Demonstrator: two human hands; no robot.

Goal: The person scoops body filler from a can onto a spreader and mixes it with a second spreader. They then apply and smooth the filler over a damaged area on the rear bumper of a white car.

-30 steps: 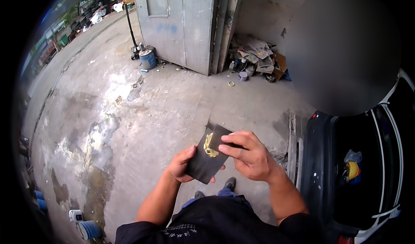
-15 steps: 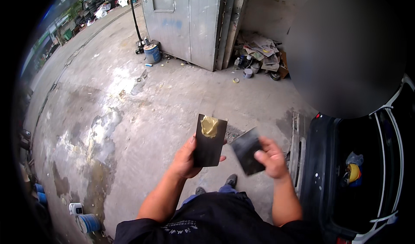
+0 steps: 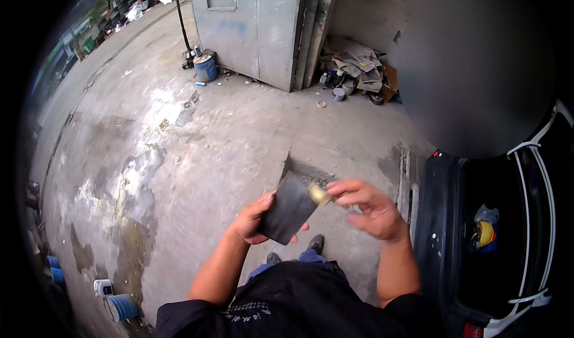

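Note:
My left hand (image 3: 253, 219) grips a flat black rectangular putty spreader (image 3: 289, 209), its fingers behind and thumb at the left edge. The visible face of that spreader looks bare. Off its upper right edge sits a blurred lump of yellowish putty (image 3: 319, 194). My right hand (image 3: 373, 209) is beside the lump, fingers stretched toward it and bent over the thumb. Between them a second spreader appears almost edge-on, smeared by motion, so little of it shows.
An open-backed dark car (image 3: 442, 236) is close on my right. Ahead stand a grey metal door (image 3: 248, 33), a blue bucket (image 3: 205, 69) and a pile of papers (image 3: 356, 63) with cans. Another blue bucket (image 3: 122, 308) and a white jug (image 3: 103, 288) are at the lower left.
My right hand has moved up and turned its spreader nearly edge-on. The putty has left the face of the left spreader, which has tilted clockwise, and now shows at the right spreader's tip.

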